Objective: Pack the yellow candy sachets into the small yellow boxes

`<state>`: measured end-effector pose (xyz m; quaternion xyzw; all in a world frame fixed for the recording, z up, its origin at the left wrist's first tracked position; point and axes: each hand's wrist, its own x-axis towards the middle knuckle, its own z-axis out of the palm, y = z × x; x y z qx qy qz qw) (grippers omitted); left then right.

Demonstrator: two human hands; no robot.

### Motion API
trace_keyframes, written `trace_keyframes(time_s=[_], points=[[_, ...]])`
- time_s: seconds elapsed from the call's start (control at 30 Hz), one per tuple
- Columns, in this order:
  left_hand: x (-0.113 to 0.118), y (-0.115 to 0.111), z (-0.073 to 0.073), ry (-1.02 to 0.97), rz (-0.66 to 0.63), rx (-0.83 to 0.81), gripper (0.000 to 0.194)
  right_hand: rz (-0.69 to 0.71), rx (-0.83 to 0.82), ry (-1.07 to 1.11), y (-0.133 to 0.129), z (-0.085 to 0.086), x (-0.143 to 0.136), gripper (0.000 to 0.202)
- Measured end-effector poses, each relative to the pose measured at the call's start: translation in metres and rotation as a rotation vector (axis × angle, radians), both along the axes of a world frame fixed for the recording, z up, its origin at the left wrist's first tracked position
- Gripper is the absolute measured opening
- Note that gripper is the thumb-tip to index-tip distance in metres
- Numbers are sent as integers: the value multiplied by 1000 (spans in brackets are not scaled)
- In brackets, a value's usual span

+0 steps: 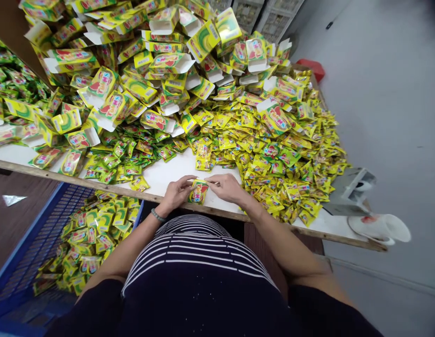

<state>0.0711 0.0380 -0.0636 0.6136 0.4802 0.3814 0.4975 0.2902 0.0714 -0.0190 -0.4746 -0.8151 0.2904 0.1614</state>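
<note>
Holding a small box (198,193) with both hands, just over the near edge of the table (161,174): gripped along its left side by the left hand (176,193), pinched near the top right corner by the fingertips of the right hand (226,187). Probably held in close for control, with fingers at both sides to stop such a light thing from twisting. Looks like a sensible layout too: yellow packets (238,128) heaped to the right, green packets (111,160) to the left, open boxes (170,63) piled up behind, around a bare strip of table likely left for working room. Handy spot for the blue crate (35,227), down low by the left forearm (131,248) with more boxes (104,221) inside, presumably to save table space. Can't make out any top flap under those fingers, nor the box's back or contents. Can't tell table contact from a slight hover. Partly lost: the crate, behind that forearm and past the frame, and the pile's top. Too unclear to name: the grey thing (349,192) by the mug (380,227).
</note>
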Motion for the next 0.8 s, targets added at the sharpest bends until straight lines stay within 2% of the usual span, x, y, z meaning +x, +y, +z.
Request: trace_keyframes(time_s=[0.1,0.2,0.27,0.43,0.57,0.67,0.73,0.8], points=[[1,0,-1,1,-6,4,42,-200,-5,211,-22,-20,-3,29],[1,0,-1,-10,-16,1,42,-282,119,320,-34,-35,-9,26],[1,0,0,-20,-24,-4,40,-270,191,319,-33,-37,-12,23],[0,0,2,-2,-15,27,30,-190,218,271,-25,-33,-18,16],[0,-1,0,48,-3,84,25,-211,318,262,-29,-35,-26,22],[6,1,-2,113,-14,99,27,-207,313,281,-27,-36,-29,21],[10,4,3,149,-9,111,28,-185,265,306,-21,-35,-28,22],[6,6,16,175,48,142,29,-187,237,319,-11,-34,-27,23]])
